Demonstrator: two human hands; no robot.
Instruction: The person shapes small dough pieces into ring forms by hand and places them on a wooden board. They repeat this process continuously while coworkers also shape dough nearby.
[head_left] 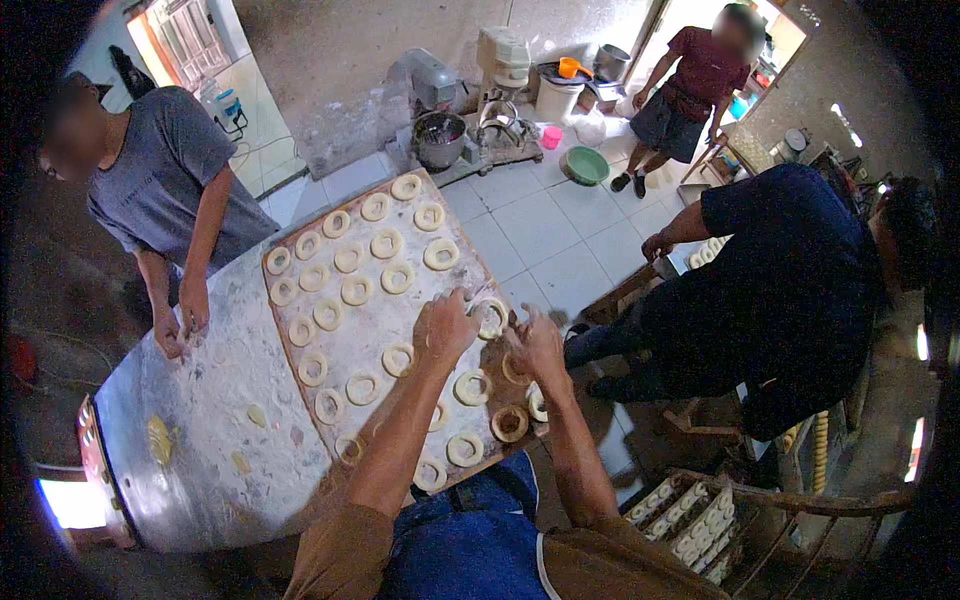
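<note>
At the right edge of a flour-dusted board (350, 345), my left hand (448, 325) and my right hand (537, 347) meet around a pale dough ring (490, 317). The left fingers are curled against the ring's left side. On its right side my right fingers are bent, with the tips close to the dough and partly hidden. Several more dough rings lie on the board in loose rows, such as one dough ring (441, 254) beyond my hands and another dough ring (473, 387) nearer me, between my forearms.
The floury metal table (200, 480) carries dough scraps (160, 440). A person in grey (165, 170) works at its far left. Close on my right, a person in dark clothes (790, 270) bends over a tray. Mixers (440, 140) and a green basin (587, 165) stand beyond; another person (690, 90) stands near the doorway.
</note>
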